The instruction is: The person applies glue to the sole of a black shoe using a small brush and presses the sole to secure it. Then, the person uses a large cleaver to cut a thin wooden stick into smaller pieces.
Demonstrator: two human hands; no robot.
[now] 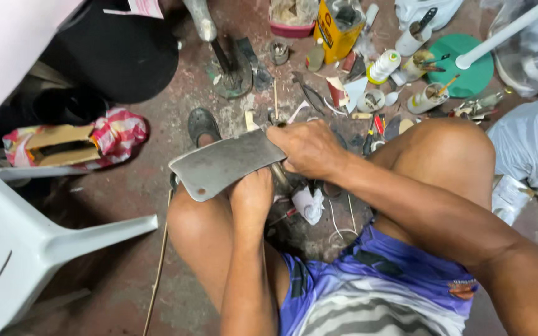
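Packages around the yellow tin can (pixel 339 26)

Left of the can stands a red tub (pixel 292 17); far down-left lies a red-and-white patterned bag (pixel 116 134) wrapping what looks like a brown cardboard box (pixel 57 144).

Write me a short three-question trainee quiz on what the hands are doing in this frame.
1. True or false: the right hand rests on the cleaver.
2. Which hand sits under the blade, beside the knee? A) left hand B) right hand
3. What colour is the plastic chair on the floor?

Key: 1 true; 2 A; 3 white.
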